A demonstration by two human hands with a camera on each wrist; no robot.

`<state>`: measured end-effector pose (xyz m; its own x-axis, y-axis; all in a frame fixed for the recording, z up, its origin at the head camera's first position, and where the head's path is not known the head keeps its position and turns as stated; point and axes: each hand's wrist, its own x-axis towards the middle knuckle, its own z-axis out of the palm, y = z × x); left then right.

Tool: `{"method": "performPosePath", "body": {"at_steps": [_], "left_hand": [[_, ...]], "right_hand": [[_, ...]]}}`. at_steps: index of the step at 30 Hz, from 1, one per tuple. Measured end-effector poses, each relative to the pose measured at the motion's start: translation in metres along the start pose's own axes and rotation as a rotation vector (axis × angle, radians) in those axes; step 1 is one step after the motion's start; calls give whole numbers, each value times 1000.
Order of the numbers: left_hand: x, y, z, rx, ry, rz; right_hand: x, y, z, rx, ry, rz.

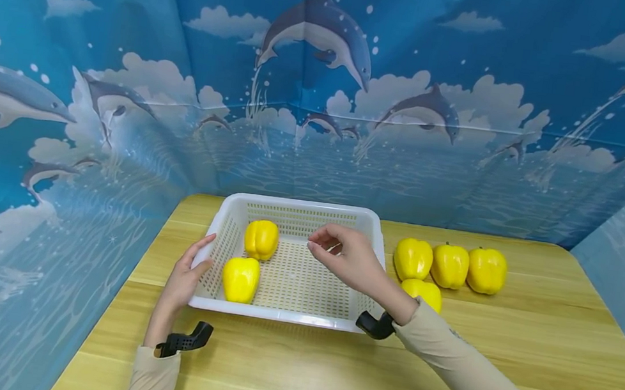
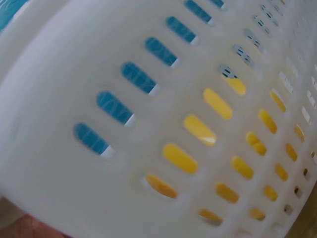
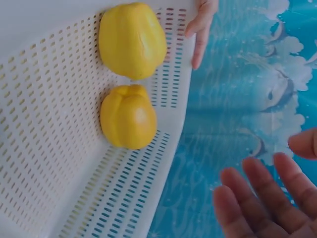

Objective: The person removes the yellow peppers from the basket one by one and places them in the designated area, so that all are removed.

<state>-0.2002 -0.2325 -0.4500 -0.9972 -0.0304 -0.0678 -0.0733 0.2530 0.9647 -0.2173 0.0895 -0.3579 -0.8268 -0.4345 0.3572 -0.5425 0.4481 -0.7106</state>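
A white plastic basket (image 1: pixel 287 316) with slotted walls sits on the table. Two yellow bell peppers lie in its left part, one bell pepper (image 1: pixel 262 239) toward the back and another bell pepper (image 1: pixel 241 280) toward the front. My left hand (image 1: pixel 182 280) grips the basket's left rim; the left wrist view looks at the slotted outer wall (image 2: pixel 49 99), with yellow showing through the slots. Above the middle of the basket hovers my right hand (image 1: pixel 348 257), its fingers loosely bent and nothing between them. In the right wrist view the right hand's fingers (image 3: pixel 262 198) are spread slightly apart.
Right of the basket, three yellow bell peppers (image 1: pixel 449 266) stand in a row. One more pepper (image 1: pixel 423 292) is in front of them, partly hidden by my right forearm. A blue dolphin-print curtain (image 1: pixel 306 149) hangs behind the wooden table (image 1: pixel 292 373).
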Motion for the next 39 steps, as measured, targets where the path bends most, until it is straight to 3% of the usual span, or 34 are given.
{"method": "performPosePath", "body": {"at_steps": [11,22,30,39], "left_hand": [[3,2,-2,-11,-15,-34],[-2,2,-1,-12,-13,24],[0,-1,1,-17,-12,23],[0,-1,1,-4,-9,20]], "right_hand": [[34,4,29,-84,-319,134],[61,1,69,-207,-594,215],[68,3,95,-236,-658,312],[71,6,107,-220,-686,406]]}}
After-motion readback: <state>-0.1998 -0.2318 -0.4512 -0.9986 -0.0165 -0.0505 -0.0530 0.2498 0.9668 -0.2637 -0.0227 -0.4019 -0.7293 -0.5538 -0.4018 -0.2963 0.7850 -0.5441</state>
